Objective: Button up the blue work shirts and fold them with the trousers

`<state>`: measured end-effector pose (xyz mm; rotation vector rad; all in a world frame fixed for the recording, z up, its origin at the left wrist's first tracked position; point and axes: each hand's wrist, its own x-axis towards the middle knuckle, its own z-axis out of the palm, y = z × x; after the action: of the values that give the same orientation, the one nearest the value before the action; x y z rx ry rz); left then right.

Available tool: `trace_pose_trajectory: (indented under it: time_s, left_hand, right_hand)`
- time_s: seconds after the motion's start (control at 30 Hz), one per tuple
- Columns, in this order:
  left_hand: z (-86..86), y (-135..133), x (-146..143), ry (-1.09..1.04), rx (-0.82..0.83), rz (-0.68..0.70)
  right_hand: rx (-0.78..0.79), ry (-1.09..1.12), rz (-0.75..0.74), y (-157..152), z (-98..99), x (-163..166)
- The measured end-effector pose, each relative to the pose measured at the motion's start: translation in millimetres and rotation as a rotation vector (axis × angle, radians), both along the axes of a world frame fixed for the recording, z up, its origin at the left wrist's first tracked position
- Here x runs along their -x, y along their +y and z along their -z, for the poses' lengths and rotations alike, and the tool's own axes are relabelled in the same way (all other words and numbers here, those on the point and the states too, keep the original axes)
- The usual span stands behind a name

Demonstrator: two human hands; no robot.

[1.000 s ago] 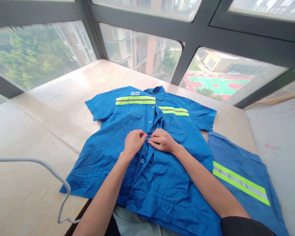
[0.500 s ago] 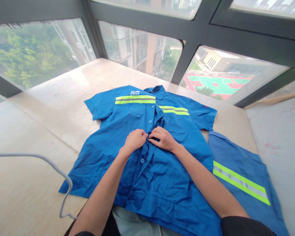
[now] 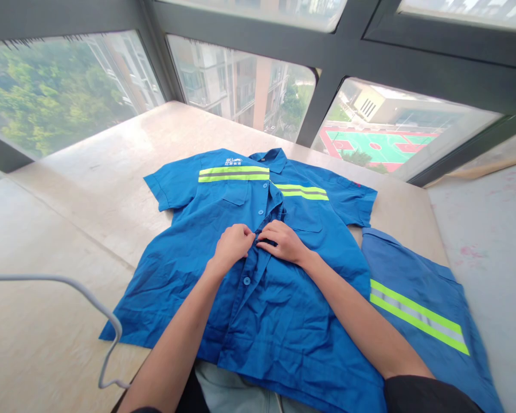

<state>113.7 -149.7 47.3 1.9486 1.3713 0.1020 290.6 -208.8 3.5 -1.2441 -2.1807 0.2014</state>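
Observation:
A blue short-sleeved work shirt with yellow-green reflective stripes lies front up, its collar toward the windows. Both hands meet at its front opening, about halfway down. My left hand pinches one edge of the placket. Opposite it, my right hand has thumb and fingers closed on the other edge, fingertips almost touching the left ones. A button between the fingertips is mostly hidden. Above the hands a button shows on the placket; below them sits another button. The cloth around the opening is wrinkled.
Blue folded clothing with a reflective stripe lies to the right of the shirt. A grey cable loops over the left side of the pale tabletop. Grey window frames border the far side, and a patterned wall stands at right.
The whole view has shifted slightly, so things sit a little further left. Both hands keep their pinch on the shirt's placket, with hardly any finger movement.

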Motion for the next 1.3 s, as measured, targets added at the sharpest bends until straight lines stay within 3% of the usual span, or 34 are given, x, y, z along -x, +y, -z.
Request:
trace_pose_trajectory:
  time_s: [0.13,0.4,0.57,0.73,0.97,1.3]
  left_hand:
    - [-5.0,-8.7,5.7,0.082,-0.206,-0.042]
    - [-2.7,-44.0,13.1,0.164,-0.243,0.058]
    - [10.9,-64.9,20.7,0.231,-0.487,0.058]
    - [33.7,-86.6,32.5,0.174,-0.682,0.089]
    - [36.1,-92.8,42.2,0.163,-0.684,0.159]
    - [38.6,-97.5,47.9,0.144,-0.719,0.133]
  right_hand:
    - [-0.017,-0.02,0.022,-0.4,1.3,1.4]
    - [-0.094,0.046,0.113,-1.4,4.2,2.2]
    - [-0.021,0.042,0.042,1.2,5.2,0.8]
    - [0.059,0.162,0.101,7.4,7.7,1.0]
    - [0.149,0.133,0.165,10.0,4.3,9.3]
    - [0.187,0.052,0.238,9.1,6.6,13.5]
